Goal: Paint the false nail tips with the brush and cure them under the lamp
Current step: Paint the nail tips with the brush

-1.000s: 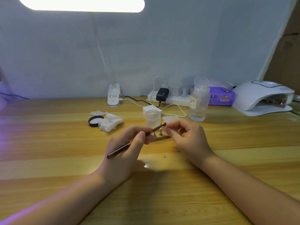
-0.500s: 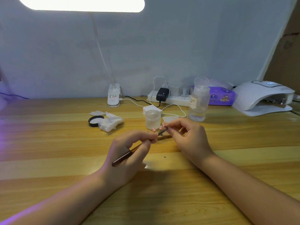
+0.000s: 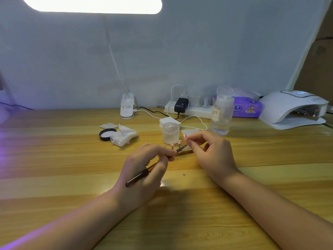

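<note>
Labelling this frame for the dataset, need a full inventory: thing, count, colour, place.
brush: 1, dark, in left grip
nail tips: 3 visible, pink; two on stands mid-table, one at right fingertips
jar: 1, clear, behind the tips
black lid: 1, left of jar
wipes: white, crumpled, beside lid
bottle: 1, clear, right of jar
curing lamp: 1, white, far right
power strip: 1, white, by wall
tissue pack: 1, purple, behind bottle
desk lamp: 1, white, clipped at rear
table: wooden
left hand: holds brush
right hand: pinches a tip
</note>
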The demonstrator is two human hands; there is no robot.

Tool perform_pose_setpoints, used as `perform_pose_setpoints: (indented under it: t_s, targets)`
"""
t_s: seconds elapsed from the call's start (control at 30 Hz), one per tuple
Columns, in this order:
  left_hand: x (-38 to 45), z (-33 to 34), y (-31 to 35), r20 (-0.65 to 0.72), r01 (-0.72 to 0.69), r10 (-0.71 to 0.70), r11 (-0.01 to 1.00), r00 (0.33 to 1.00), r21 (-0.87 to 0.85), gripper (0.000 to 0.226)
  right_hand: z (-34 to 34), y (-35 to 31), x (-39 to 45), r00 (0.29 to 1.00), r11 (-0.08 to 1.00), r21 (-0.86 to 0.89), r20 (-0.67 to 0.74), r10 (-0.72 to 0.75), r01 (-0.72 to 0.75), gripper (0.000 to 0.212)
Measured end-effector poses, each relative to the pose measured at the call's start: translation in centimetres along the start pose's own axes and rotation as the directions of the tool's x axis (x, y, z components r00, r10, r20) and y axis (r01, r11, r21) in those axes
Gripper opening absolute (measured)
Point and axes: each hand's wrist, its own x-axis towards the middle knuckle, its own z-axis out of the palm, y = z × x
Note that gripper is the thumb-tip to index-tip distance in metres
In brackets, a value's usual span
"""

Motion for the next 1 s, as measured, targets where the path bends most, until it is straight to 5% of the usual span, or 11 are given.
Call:
perform_pose_setpoints:
  t_s: [0.33,0.67,1.0]
  targets:
    - [0.3,-0.2,-1.2,-0.099,0.200,-0.226,0.955,0.969,-0.221,0.022,0.3,0.1,0.3,0.985,0.966,0.194,0.009,0.173,-0.171,0.011]
    - [0.4,0.0,-1.6,-0.077,0.219,-0.244,0.944,0.967,-0.246,0.030,0.9,1.2,1.1,0.940,0.927,-0.268,0.148,0.308,-0.262,0.020]
    - [0.4,0.0,-1.7,-0.083,0.232,-0.256,0.945,0.963,-0.230,0.023,-0.9,1.6,1.5,0.952,0.806,-0.545,0.046,0.304,-0.231,0.020]
